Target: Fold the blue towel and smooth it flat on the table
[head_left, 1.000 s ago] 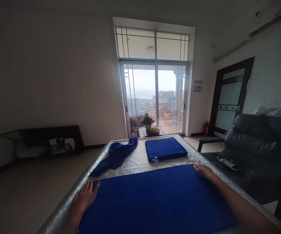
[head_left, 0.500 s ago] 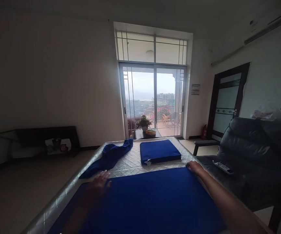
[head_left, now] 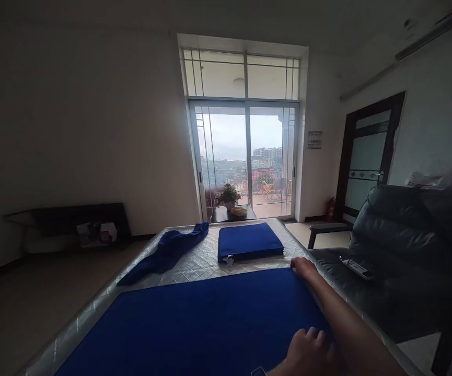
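Note:
A large blue cloth (head_left: 194, 324) lies spread flat over the near part of a silver quilted mattress (head_left: 206, 267). At its far right corner, my right hand (head_left: 303, 268) has the fabric edge pinched in closed fingers. My left hand (head_left: 311, 345), a watch (head_left: 257, 371) on its wrist, is down by the cloth's near right side; its fingers are curled onto the fabric, the tips hidden. Beyond the cloth sits a neatly folded blue cloth stack (head_left: 251, 240) with a small white tag. A crumpled blue cloth (head_left: 166, 253) trails along the left.
A black leather armchair (head_left: 394, 235) stands close on the right, a pale device (head_left: 356, 268) on its seat. Past the mattress are a small dark table (head_left: 220, 214) with a potted plant (head_left: 229, 196) and a sliding glass door (head_left: 247, 156). A dark low rack (head_left: 80, 224) stands left.
My left hand has crossed from the cloth's far left edge to its near right side and curled closed. My right hand stays at the far right corner. The view has shifted slightly.

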The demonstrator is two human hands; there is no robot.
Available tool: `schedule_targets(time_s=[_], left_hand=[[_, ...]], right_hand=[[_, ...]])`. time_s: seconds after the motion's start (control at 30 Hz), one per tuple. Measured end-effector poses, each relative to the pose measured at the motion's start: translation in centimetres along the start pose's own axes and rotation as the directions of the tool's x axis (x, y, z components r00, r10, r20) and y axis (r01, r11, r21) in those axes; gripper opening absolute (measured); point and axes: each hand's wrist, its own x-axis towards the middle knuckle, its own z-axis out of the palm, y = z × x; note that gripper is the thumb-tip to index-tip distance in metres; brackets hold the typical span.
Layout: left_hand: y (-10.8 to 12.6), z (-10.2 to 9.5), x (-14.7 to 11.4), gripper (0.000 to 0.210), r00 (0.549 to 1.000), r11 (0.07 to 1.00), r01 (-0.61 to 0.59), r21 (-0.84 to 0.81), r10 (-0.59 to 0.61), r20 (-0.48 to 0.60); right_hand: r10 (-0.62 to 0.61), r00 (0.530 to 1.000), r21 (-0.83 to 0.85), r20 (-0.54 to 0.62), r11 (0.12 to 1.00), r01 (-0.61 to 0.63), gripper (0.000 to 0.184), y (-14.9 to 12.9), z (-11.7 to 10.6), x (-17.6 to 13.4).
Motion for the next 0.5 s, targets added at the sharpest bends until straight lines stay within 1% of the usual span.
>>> schedule_targets(time_s=[0.1, 0.23, 0.33, 0.43, 0.5], left_hand=[[0.8, 1.1, 1.2, 0.022, 0.997, 0.997, 0.072, -0.032, -0.072, 0.012], [1.0, 2.0, 1.8, 0.02, 0.991, 0.99, 0.132, -0.039, -0.133, -0.009], [1.1, 3.0, 2.3, 0.015, 0.994, 0.994, 0.105, -0.005, -0.105, -0.033], [1.6, 4.1, 2.8, 0.014, 0.993, 0.996, 0.085, 0.038, -0.081, -0.088], [2.0, 4.7, 3.1, 0.014, 0.99, 0.996, 0.084, 0.035, -0.08, -0.114]], right_hand=[[-0.02, 0.999, -0.008, 0.028, 1.0, 0.02, 0.025, 0.0, -0.2, 0.0], [-0.022, 0.999, -0.015, 0.044, 1.0, 0.023, 0.027, -0.1, -0.4, 0.0], [-0.018, 0.999, -0.015, 0.051, 1.0, 0.019, 0.028, -0.2, -0.6, -0.1], [-0.007, 0.998, -0.021, 0.055, 1.0, 0.008, 0.029, -0.3, -0.7, -0.3], [-0.004, 0.998, -0.028, 0.056, 1.0, 0.005, 0.029, -0.4, -0.9, -0.5]])
